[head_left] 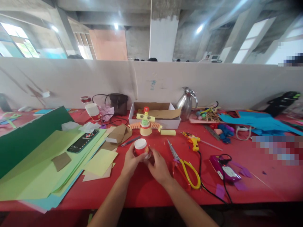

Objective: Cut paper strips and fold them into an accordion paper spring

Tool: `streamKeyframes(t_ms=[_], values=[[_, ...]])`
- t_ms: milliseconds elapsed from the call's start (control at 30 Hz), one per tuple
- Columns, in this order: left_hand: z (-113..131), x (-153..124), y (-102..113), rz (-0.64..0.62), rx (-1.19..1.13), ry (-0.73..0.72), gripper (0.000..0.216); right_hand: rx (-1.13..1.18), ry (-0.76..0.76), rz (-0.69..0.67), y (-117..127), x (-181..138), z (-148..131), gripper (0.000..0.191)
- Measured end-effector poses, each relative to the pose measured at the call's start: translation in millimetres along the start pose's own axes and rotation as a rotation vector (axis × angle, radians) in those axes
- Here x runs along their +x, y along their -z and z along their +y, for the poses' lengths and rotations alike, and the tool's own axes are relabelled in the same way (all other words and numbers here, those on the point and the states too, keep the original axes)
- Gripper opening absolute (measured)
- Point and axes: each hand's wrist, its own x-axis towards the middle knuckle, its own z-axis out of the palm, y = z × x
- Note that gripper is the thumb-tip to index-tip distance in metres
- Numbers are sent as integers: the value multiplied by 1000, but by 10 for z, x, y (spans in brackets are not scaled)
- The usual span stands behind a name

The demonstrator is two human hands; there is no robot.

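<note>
Both hands are together, clamped on one tub, red with a white top; what is inside it cannot be seen. The left hand wraps its left side, and the right hand grips it low on the right. Straight beyond the hands, one figure with a red ball on top stands on the surface, just in front of one white box. The box contains brown cardboard, and some small red things at its left end. One yellow roll lies beside the figure, to its right.

Farther off beyond the right hand stands one metal jug, its contents hidden. Nearer, right of that hand, are scissors with a yellow handle, then one glue gun. Left of the left hand, one phone rests on a stack of paper; beyond it stand one bottle and one bag.
</note>
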Motion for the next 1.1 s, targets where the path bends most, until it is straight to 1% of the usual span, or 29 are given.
streamKeyframes(t_ms=[167, 267, 333, 367, 400, 433, 500, 533, 600, 700, 767, 900, 1000, 1067, 1100], values=[[-24, 35, 29, 121, -28, -10, 71, -72, -6, -10, 7, -45, -9, 46], [-20, 52, 32, 140, -14, -21, 68, -48, 5, -31, 80, 65, -91, 57], [-11, 59, 25, 140, 12, -49, 65, 3, 22, -38, 167, 205, -167, 69], [-8, 62, 21, 141, 28, -65, 65, 13, 10, -22, 217, 277, -202, 70], [-6, 65, 18, 143, 41, -77, 65, -6, -3, -10, 266, 339, -232, 66], [-7, 67, 16, 143, 47, -79, 66, -43, -14, -5, 311, 384, -255, 55], [-14, 69, 18, 142, 33, -59, 68, -112, -11, -40, 380, 403, -287, 24], [-19, 68, 21, 135, 7, -45, 68, -128, -14, -63, 402, 381, -298, 20], [-27, 64, 27, 111, -73, -19, 69, -111, -27, -98, 426, 296, -315, 25], [-18, 51, 30, 56, -200, 11, 68, -53, -42, -94, 429, 176, -327, 24], [3, 44, 32, 40, -258, 35, 64, -46, -42, -87, 427, 141, -321, 24], [60, 46, 59, 38, -343, 146, 47, -41, -53, -60, 428, 135, -279, 20], [88, 55, 78, 87, -430, 187, 35, -20, -71, -53, 423, 116, -241, 19], [85, 51, 68, 100, -400, 167, 36, 19, -101, -48, 414, 94, -219, 19], [73, 44, 54, 81, -337, 141, 40, 44, -113, -39, 410, 83, -210, 20]])
